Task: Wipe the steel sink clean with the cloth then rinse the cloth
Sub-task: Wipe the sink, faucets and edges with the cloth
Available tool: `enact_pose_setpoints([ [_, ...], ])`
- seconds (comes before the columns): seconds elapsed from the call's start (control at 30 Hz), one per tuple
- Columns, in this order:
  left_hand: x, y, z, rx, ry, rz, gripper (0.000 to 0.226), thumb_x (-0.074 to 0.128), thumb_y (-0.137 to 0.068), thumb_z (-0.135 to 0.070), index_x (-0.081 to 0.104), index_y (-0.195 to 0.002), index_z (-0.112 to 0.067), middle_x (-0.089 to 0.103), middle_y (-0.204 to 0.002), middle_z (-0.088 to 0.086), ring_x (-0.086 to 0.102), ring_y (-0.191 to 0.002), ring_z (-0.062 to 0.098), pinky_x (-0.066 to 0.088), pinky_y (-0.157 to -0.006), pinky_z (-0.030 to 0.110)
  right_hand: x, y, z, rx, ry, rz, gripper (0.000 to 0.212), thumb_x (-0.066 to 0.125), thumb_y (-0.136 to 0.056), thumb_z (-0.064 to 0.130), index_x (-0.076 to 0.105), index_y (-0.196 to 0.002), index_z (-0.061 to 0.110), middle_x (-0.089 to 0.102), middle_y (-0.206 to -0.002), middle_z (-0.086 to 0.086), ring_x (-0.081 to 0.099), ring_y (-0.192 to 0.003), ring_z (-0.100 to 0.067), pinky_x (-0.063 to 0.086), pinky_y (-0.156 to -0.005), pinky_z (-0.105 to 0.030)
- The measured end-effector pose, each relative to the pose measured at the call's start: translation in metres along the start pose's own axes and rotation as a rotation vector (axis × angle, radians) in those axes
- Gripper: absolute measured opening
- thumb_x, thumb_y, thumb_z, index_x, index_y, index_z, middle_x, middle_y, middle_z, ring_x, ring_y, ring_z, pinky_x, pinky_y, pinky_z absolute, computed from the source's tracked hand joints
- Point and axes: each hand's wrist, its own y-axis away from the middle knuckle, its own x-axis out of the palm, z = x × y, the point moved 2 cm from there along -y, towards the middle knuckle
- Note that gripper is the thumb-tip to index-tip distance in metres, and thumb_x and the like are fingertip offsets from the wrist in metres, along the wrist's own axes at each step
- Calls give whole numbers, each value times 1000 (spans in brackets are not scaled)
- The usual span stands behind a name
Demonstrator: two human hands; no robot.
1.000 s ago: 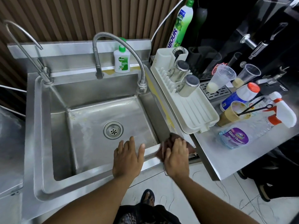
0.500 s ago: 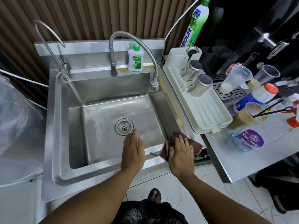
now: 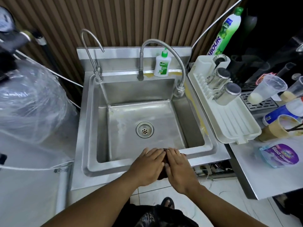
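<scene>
The steel sink point(image 3: 114, 166) fills the middle of the view, its basin dry-looking with a round drain point(image 3: 144, 129) and yellowish stains along the right rim. A dark brown cloth point(image 3: 164, 171) lies on the sink's front rim, mostly hidden under my hands. My left hand point(image 3: 147, 166) and my right hand point(image 3: 178, 169) lie side by side on the cloth, fingers straight, pressing it flat against the rim. The flexible steel faucet point(image 3: 164, 45) arches over the basin's back right corner; no water runs.
A thin second tap point(image 3: 91, 51) stands at the back left. A soap bottle point(image 3: 162, 65) sits on the back ledge. A white drying rack point(image 3: 229, 122) with steel cups borders the right rim. Cups and a glass-cleaner bottle point(image 3: 278, 155) crowd the right counter. A plastic-wrapped bulk point(image 3: 29, 102) stands left.
My right hand slid the cloth left along the front rim from the right corner. My left hand now lies on the cloth beside it. The view shifted, moving the sink rightward.
</scene>
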Motion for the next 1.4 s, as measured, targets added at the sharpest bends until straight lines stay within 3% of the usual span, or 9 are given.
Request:
enact_pose_setpoints([
  [0.2, -11, 10, 31, -129, -156, 82, 77, -2, -87, -46, 50, -134, -14, 58, -129, 5, 50, -124, 23, 11, -123, 47, 0, -45, 34, -74, 113, 110, 45, 22, -96, 40, 60, -103, 16, 64, -108, -5, 51, -104, -24, 32, -105, -46],
  [0.37, -23, 35, 69, -205, -144, 175, 52, 8, -94, -43, 51, -106, -17, 61, -109, 3, 56, -107, 21, 12, -123, 45, 14, -64, 79, -151, 150, 220, 42, 24, -102, 34, 60, -105, 13, 65, -111, -11, 54, -109, -29, 30, -109, -46],
  [0.5, -8, 49, 77, -192, -155, 87, 60, 1, -91, -48, 50, -106, -18, 59, -102, 0, 56, -100, 20, 15, -123, 44, 22, -48, 77, -199, 159, 170, 74, -6, -96, 47, 36, -148, 14, 39, -153, -4, 15, -150, -29, 3, -123, -48],
  [0.6, 0, 41, 61, -154, -195, -48, 52, 12, -98, -44, 56, -102, -16, 61, -95, 2, 59, -94, 22, 27, -119, 51, 15, -36, 57, -204, 225, 149, 80, -17, -92, 52, 9, -160, 18, 9, -168, 3, -14, -153, -27, -14, -120, -51],
  [0.67, 1, 28, 42, -159, -201, -53, 56, 10, -97, -43, 57, -105, -14, 62, -100, 5, 58, -100, 23, 25, -119, 53, 9, -31, 37, -161, 268, 124, 79, -13, -94, 52, 16, -160, 20, 13, -167, 5, -10, -154, -28, -13, -119, -51],
  [0.83, 3, -21, -9, -173, -202, 46, 67, -2, -93, -46, 50, -121, -14, 56, -119, 7, 49, -118, 24, 8, -123, 50, -6, -15, -19, -27, 368, 79, 62, 12, -106, 44, 56, -142, 20, 54, -146, 6, 36, -145, -31, 14, -112, -55],
  [0.97, 7, -56, -40, -160, -169, 100, 45, 18, -105, -40, 48, -125, -11, 56, -124, 10, 49, -120, 26, 7, -123, 51, -22, -6, -57, 22, 403, 10, 62, 11, -106, 43, 58, -140, 20, 55, -145, 7, 38, -144, -32, 17, -111, -56],
  [1.17, 14, -103, -86, -126, -126, 121, 43, 21, -106, -38, 47, -126, -10, 55, -126, 12, 47, -122, 28, 6, -123, 51, -40, 9, -114, 111, 400, -24, 64, 9, -106, 42, 58, -140, 20, 54, -147, 6, 34, -145, -33, 15, -113, -54],
  [1.4, 30, -132, -118, -75, -158, 61, 68, 2, -98, -45, 37, -144, -9, 48, -141, 11, 39, -134, 27, 5, -124, 49, -53, 30, -150, 105, 399, -89, 53, 24, -105, 36, 57, -141, 14, 56, -145, -1, 33, -146, -35, 17, -115, -54],
])
